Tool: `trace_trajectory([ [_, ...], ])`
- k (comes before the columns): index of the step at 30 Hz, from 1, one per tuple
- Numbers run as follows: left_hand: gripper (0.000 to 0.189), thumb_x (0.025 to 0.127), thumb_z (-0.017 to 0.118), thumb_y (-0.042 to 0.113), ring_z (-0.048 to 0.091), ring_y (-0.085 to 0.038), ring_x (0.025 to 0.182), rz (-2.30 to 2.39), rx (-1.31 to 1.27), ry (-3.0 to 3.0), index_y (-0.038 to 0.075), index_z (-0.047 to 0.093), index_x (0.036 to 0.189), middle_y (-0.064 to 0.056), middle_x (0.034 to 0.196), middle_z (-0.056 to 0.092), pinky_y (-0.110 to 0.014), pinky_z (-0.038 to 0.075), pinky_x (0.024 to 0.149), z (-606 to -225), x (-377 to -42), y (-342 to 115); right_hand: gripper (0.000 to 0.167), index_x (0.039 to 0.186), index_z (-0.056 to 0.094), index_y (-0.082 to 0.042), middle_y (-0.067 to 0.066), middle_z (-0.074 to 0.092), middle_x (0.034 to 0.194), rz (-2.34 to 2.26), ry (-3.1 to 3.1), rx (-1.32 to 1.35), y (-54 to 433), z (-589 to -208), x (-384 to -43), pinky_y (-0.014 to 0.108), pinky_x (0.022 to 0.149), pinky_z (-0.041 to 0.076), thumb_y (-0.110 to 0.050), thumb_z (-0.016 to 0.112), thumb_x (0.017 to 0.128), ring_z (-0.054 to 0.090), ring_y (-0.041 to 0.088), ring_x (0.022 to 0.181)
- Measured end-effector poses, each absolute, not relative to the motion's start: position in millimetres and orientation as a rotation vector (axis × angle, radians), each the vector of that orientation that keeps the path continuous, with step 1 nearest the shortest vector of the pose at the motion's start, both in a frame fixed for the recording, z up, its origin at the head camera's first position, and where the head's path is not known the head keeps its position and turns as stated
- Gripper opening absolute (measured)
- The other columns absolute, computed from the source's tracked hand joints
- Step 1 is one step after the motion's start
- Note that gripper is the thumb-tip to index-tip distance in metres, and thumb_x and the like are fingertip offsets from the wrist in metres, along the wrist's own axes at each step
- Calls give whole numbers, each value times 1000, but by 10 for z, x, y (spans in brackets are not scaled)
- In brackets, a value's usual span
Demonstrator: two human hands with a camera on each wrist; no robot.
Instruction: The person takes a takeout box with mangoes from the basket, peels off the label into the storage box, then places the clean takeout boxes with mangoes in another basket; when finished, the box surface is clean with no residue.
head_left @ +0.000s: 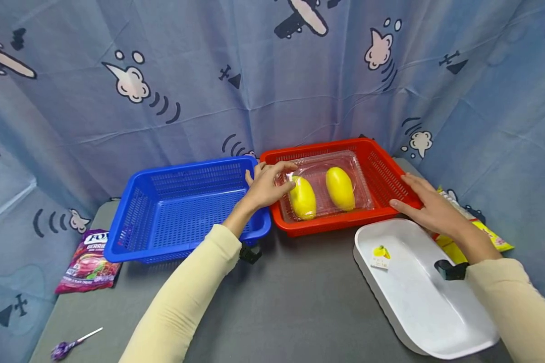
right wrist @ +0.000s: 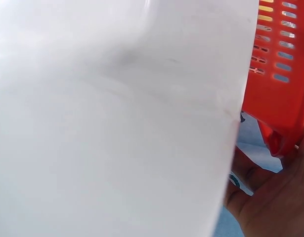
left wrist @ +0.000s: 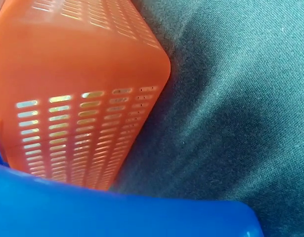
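Observation:
A red plastic basket (head_left: 295, 229) holds a clear plastic box (head_left: 365, 191) with two yellow, mango-shaped fruits inside, the left fruit (head_left: 303, 199) and the right fruit (head_left: 340, 188). My left hand (head_left: 267, 185) reaches over the basket's left rim. Its thumb and index finger are spread apart at the box's left edge, beside the left fruit. At the basket's right front corner, my right hand (head_left: 429, 209) rests its fingers and thumb on the rim. The right wrist view shows that hand (right wrist: 278, 197) partly hidden behind a white surface.
Left of the red basket stands a blue basket (head_left: 186, 250). A white tray (head_left: 418, 297) with a yellow sticker lies beneath my right forearm. Around them are a purple packet (head_left: 91, 262), a yellow packet (head_left: 490, 234) and a lollipop (head_left: 72, 344). A patterned curtain (head_left: 200, 75) hangs behind.

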State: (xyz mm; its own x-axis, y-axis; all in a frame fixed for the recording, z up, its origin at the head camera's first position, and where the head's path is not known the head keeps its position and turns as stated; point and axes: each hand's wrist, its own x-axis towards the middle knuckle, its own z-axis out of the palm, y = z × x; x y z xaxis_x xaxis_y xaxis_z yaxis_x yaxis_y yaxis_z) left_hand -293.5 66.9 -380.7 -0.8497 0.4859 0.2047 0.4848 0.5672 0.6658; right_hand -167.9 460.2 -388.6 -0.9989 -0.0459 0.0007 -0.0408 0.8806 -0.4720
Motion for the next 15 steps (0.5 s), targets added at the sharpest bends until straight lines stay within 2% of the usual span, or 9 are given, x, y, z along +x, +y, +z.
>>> trace_trajectory([
  [9,54,90,74,42,5,-41,157,1071,842,2783,39,57,141,-3,153,52,-77,-7,116,-3841,-2938,624,91,164,11,-8,24,8,170,-767,3038,-67,4599,-3892,-1675,82,101,33,-51,57,98,31,58,137],
  [15,58,92,71,44,-2,-41,158,1027,861,2763,39,54,146,-3,162,43,-76,-7,117,-3847,-2926,598,91,164,9,-9,24,6,170,-774,3028,-48,4581,-3897,-1663,82,101,33,-52,56,98,30,59,137],
])
